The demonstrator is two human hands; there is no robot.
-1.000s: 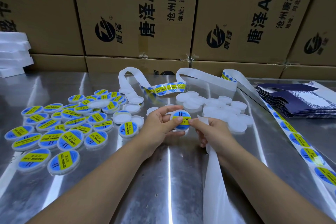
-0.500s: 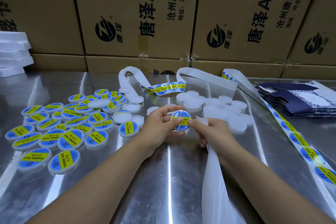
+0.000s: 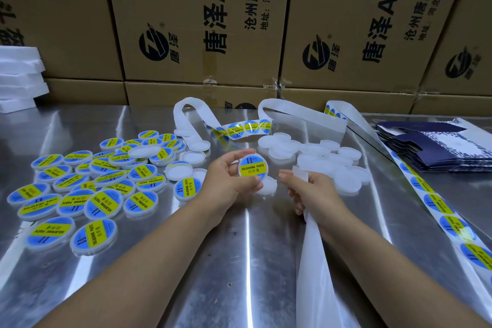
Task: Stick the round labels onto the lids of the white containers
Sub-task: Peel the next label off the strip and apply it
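Held container [image 3: 253, 168]: white, round and flat, lifted above the steel bench [image 3: 239, 261] at centre, lid turned toward the camera. Round label [image 3: 251, 162]: blue with a yellow band reading SOLDERING PASTE, stuck on that lid. Left hand [image 3: 226, 178]: fingers [image 3: 234, 155] curled round the rim of the held container, thumb at its lower edge. Right hand [image 3: 311, 192]: just beside the container and apart from it, fingers [image 3: 286, 176] closed round the bare white backing strip [image 3: 311, 261], which trails down to the lower frame edge. Unlabelled white containers [image 3: 319, 154]: a loose heap behind and right of the hands; one lies on the bench directly under the held one. Labelled containers [image 3: 93, 186]: many, spread over the left of the bench, some overlapping. Label strip [image 3: 439, 205]: a row of blue-and-yellow labels along the right of the bench, looping across the back. Dark blue flat cartons [image 3: 439, 146]: stacked at far right. White foam slabs [image 3: 18, 77]: stacked at far left. Cardboard boxes [image 3: 199, 21]: printed, walled up behind the bench.
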